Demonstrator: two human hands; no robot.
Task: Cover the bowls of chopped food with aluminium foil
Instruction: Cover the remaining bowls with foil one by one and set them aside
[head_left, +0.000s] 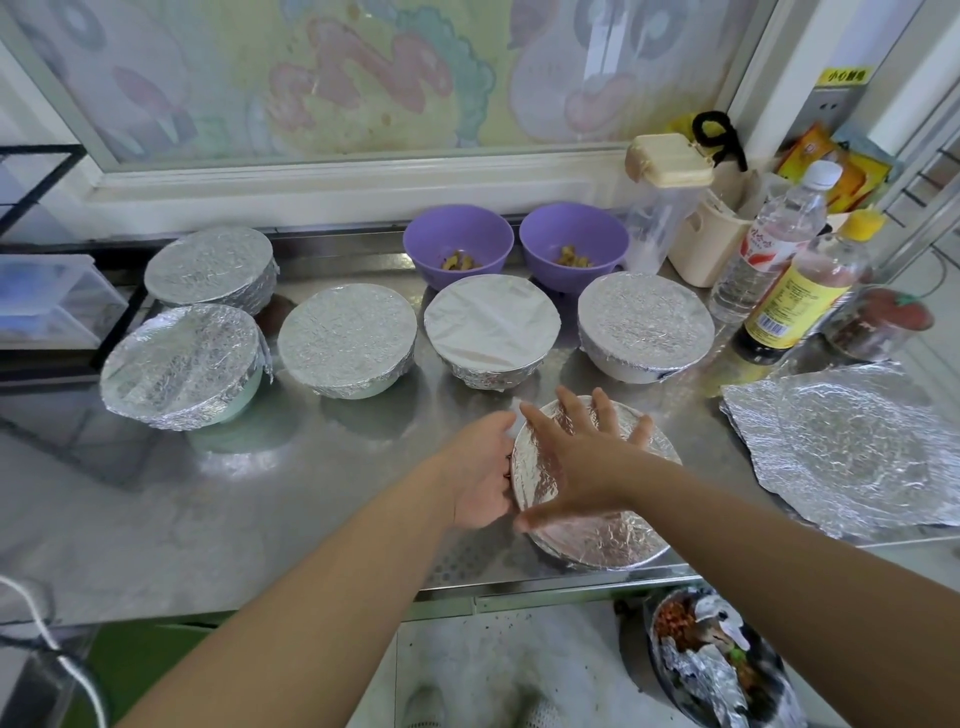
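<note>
Two bare forearms reach out over the steel desk (311, 493) to the near bowl (597, 540), which sits close to the desk's front edge and is already wrapped in crinkled aluminium foil. The right hand (582, 457) lies flat on the foil top, its fingers (602, 410) straight and spread apart. The left hand (480, 470) cups the bowl's left side, with its fingers curled against the wall and mostly hidden behind the rim. Farther back stand five more foil-covered bowls: three in a row (347, 338) (491, 327) (644, 322) and two at the left (182, 358) (210, 270). Behind the row, near the window ledge, two purple bowls (457, 244) (574, 241) stand uncovered, each with a little chopped food in the bottom. A loose foil sheet (841, 447) lies creased on the desk to the right, well apart from the near bowl. Beyond it stand a dark sauce bottle (802, 301) and a clear bottle (769, 244). Below the desk edge, a bin (717, 660) holds crumpled foil and scraps.
</note>
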